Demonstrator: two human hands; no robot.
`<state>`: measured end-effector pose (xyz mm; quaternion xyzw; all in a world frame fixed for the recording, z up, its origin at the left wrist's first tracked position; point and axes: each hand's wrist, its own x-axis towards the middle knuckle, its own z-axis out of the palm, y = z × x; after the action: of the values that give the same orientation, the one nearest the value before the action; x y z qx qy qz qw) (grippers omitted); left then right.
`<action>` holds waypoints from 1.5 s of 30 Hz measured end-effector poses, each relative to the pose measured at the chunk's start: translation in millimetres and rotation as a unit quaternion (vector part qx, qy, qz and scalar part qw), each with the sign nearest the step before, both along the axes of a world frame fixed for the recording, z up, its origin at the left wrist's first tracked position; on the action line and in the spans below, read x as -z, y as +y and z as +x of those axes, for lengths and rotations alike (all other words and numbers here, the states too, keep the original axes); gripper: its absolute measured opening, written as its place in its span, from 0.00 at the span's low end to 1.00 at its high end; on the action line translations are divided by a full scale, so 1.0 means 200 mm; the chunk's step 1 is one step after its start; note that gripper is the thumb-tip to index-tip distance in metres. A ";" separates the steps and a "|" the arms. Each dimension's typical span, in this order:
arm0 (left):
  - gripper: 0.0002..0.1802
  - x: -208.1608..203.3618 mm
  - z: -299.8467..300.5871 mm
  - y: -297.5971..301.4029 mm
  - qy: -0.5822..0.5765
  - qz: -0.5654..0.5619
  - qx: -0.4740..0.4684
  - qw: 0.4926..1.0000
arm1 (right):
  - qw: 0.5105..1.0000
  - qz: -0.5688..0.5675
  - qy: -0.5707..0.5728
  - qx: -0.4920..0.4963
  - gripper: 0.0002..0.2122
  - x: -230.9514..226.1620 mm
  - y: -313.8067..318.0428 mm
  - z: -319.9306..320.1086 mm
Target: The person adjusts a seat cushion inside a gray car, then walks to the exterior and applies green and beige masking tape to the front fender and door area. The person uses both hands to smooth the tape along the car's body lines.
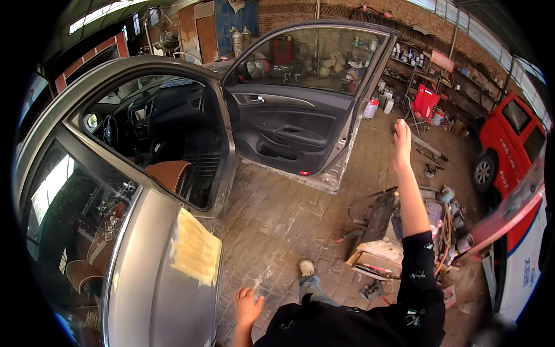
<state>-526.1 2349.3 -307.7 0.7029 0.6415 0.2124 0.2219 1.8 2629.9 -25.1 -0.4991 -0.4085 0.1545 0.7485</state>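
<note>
Head view: tan car (115,163) on the left, front door (300,124) swung wide, back door (167,289) carrying a yellowish filler patch (196,248) near its front edge. Right hand (402,141) raised, fingers straight, nothing in it, apart from the front door. Left hand (248,306) low just beside the back door, fingers loose, holding nothing visible; contact unclear.

A red vehicle (507,134) stands at the right, bottles (411,58) crowd shelves along the brick wall (480,51), a bright red object (426,102) sits nearby, and pale cylinders (237,44) stand by a blue panel (247,14).
</note>
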 end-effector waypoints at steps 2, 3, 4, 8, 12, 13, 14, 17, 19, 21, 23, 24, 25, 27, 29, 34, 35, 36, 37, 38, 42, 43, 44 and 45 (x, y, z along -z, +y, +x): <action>0.22 0.07 0.03 0.09 0.001 -0.011 -0.066 0.998 | 0.993 -0.043 -0.049 0.096 0.39 -0.02 0.49 0.28; 0.22 -0.02 0.09 0.19 -0.025 -0.022 -0.087 0.996 | 0.989 -0.032 -0.079 0.117 0.39 -0.15 0.72 0.40; 0.22 -0.09 0.15 0.25 -0.050 -0.039 -0.110 0.992 | 0.985 -0.031 -0.100 0.135 0.39 -0.22 0.93 0.50; 0.21 -0.10 0.35 0.42 -0.067 -0.025 -0.099 0.993 | 0.983 -0.046 -0.118 0.131 0.39 -0.38 1.52 1.06; 0.21 -0.35 0.49 0.52 -0.044 -0.088 -0.116 0.988 | 0.994 -0.075 0.000 -0.084 0.30 -0.17 1.91 1.15; 0.20 -0.36 0.51 0.55 -0.038 -0.095 -0.119 0.988 | 0.995 -0.086 -0.027 -0.047 0.28 -0.13 1.98 1.24; 0.20 -0.32 0.54 0.62 -0.053 -0.081 -0.093 0.991 | 0.992 -0.081 -0.096 -0.014 0.27 -0.25 2.00 1.61; 0.20 -0.26 0.58 0.57 -0.039 -0.116 -0.087 0.989 | 0.998 -0.043 -0.042 -0.022 0.29 0.02 2.09 1.60; 0.20 -0.26 0.60 0.51 -0.032 -0.138 -0.095 0.985 | 0.994 -0.051 0.020 -0.096 0.35 0.05 2.10 1.54; 0.20 -0.34 0.61 0.46 -0.013 -0.143 -0.122 0.982 | 0.993 -0.069 0.044 -0.091 0.37 -0.02 2.02 1.32; 0.20 -0.37 0.60 0.41 -0.005 -0.142 -0.131 0.981 | 0.994 -0.029 0.055 -0.088 0.37 -0.09 1.93 1.18; 0.20 -0.36 0.59 0.38 -0.003 -0.142 -0.132 0.981 | 0.999 -0.032 0.003 -0.033 0.37 -0.12 1.87 1.12; 0.20 -0.36 0.60 0.35 0.002 -0.144 -0.133 0.981 | 0.998 -0.038 -0.048 0.022 0.37 -0.13 1.79 1.05; 0.21 -0.22 0.57 0.24 -0.001 -0.127 -0.136 0.983 | 0.984 -0.049 -0.124 0.120 0.35 -0.09 1.63 0.82; 0.20 -0.20 0.54 0.13 -0.006 -0.118 -0.141 0.983 | 0.971 -0.043 -0.176 0.155 0.33 -0.09 1.45 0.59; 0.21 -0.06 0.41 -0.18 0.002 -0.185 -0.155 0.970 | 0.974 0.007 -0.202 0.101 0.27 -0.08 0.92 -0.18; 0.22 -0.05 0.38 -0.23 0.005 -0.205 -0.158 0.966 | 0.978 0.028 -0.196 0.073 0.25 -0.10 0.78 -0.36; 0.21 -0.08 0.35 -0.28 0.010 -0.208 -0.173 0.963 | 0.981 0.042 -0.187 0.039 0.23 -0.12 0.67 -0.54; 0.21 -0.09 0.32 -0.32 0.014 -0.207 -0.184 0.961 | 0.985 0.067 -0.158 -0.005 0.22 -0.12 0.59 -0.72; 0.21 -0.08 0.31 -0.35 0.018 -0.208 -0.194 0.959 | 0.986 0.090 -0.129 -0.048 0.20 -0.11 0.51 -0.88; 0.22 -0.12 0.26 -0.45 0.015 -0.166 -0.227 0.960 | 0.957 0.108 -0.192 -0.187 0.18 -0.15 0.11 -1.55; 0.22 -0.10 0.25 -0.47 0.010 -0.157 -0.233 0.960 | 0.944 0.120 -0.223 -0.212 0.18 -0.15 0.07 -1.70; 0.21 -0.08 0.25 -0.48 0.015 -0.148 -0.230 0.962 | 0.929 0.132 -0.251 -0.239 0.19 -0.15 0.03 -1.86; 0.22 -0.09 0.24 -0.47 0.017 -0.156 -0.225 0.962 | 0.912 0.143 -0.277 -0.265 0.19 -0.15 0.00 -2.01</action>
<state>-477.7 2254.3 -290.3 0.5008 0.8118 0.1417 0.2646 -399.5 2629.8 4.5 -0.2830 -0.7346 0.1424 0.6000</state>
